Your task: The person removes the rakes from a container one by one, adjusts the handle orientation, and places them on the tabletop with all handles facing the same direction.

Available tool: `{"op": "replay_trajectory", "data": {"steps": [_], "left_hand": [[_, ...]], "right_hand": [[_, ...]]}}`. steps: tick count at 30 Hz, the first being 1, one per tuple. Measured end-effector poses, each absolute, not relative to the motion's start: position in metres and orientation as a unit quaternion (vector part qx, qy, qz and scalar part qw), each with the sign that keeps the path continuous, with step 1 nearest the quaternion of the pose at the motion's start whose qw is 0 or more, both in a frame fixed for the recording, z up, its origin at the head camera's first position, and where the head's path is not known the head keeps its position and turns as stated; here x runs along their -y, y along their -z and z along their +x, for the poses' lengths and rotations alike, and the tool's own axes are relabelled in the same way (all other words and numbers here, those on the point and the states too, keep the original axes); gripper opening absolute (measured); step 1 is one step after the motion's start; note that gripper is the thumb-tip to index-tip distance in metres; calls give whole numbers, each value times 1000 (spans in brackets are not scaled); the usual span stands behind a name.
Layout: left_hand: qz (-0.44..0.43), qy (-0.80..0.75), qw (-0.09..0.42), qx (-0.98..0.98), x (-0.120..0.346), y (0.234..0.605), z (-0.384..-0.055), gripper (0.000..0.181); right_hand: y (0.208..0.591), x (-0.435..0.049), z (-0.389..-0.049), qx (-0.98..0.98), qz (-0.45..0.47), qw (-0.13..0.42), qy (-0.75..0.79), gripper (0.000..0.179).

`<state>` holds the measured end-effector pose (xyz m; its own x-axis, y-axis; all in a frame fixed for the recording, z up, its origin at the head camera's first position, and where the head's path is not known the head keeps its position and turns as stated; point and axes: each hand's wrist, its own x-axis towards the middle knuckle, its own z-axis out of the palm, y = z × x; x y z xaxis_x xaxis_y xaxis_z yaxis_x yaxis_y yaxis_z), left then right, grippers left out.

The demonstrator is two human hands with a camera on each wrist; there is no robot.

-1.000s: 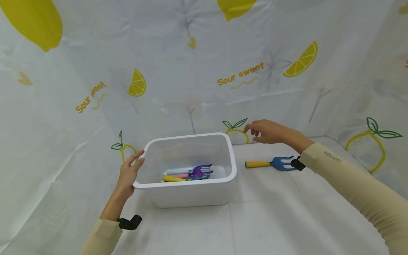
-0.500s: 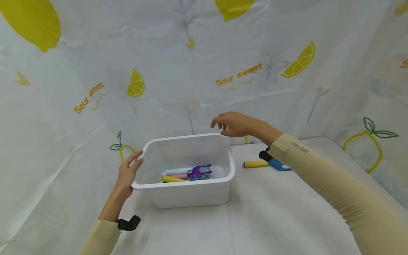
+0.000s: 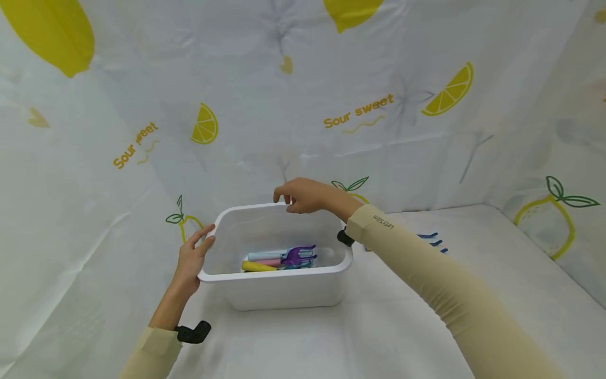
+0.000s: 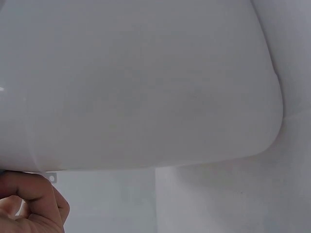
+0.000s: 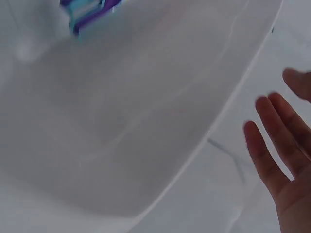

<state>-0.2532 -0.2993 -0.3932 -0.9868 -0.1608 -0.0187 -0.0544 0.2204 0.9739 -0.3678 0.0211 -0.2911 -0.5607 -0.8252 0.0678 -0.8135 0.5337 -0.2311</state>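
Observation:
A white plastic tub (image 3: 284,290) stands on the white-covered table. At its left end my left hand (image 3: 189,263) grips the rim; in the left wrist view the curled fingers (image 4: 36,194) hold the edge beside the tub's wall (image 4: 146,97). Inside lie small hand forks: a purple fork head (image 3: 295,257), a light blue handle (image 3: 265,256), a pink handle (image 3: 269,262) and a yellow handle (image 3: 258,267). My right hand (image 3: 303,195) hovers at the far rim, holding nothing. The right wrist view shows its fingers (image 5: 274,136) spread and relaxed, just outside the rim.
To the right of the tub lies a blue hand fork (image 3: 434,239), mostly hidden behind my right sleeve (image 3: 426,268). A lemon-print sheet (image 3: 265,147) rises as a wall behind the tub and at both sides.
My right hand has travelled left, from above the blue fork to the tub's far rim, and its sleeve now covers most of that fork. The left hand and the tub have stayed put.

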Motion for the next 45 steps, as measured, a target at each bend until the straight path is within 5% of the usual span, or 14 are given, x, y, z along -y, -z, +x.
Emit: {"op": "replay_trajectory", "data": {"steps": [18,45], "left_hand": [[74,619,44,781,301,394,-253,52],[72,619,52,780,300,395,-255,50]], "right_hand": [[346,46,-370,-860,-486,101,114,32],[398,76,-366,-863,-485,142,-10,33]]}}
